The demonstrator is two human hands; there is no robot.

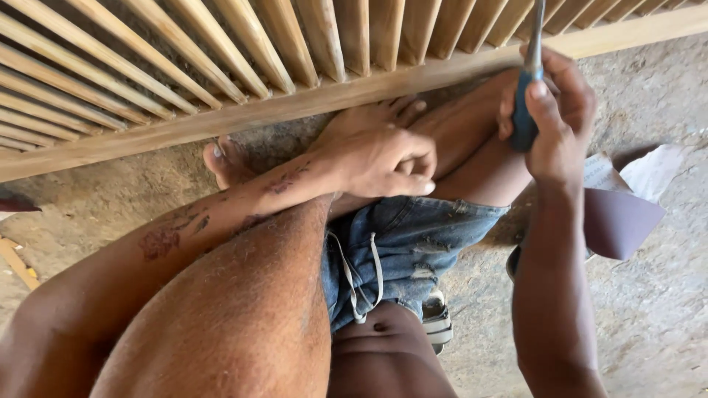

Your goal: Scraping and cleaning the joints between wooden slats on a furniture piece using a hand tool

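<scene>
Your right hand (557,121) grips a blue-handled tool (525,110) at two o'clock; it stands nearly upright, its grey shaft rising toward twelve o'clock against the wooden frame (295,103). The slatted frame lies tilted across the top, from nine to one o'clock.

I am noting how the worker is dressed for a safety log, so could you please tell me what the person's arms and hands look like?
Both arms are bare, with no sleeves, gloves, watch or rings in view. The left forearm carries dark, blotchy markings running from above the left hand toward the elbow. The right hand and its forearm show no such markings. Fine pale dust seems to cling to the arms.
</scene>
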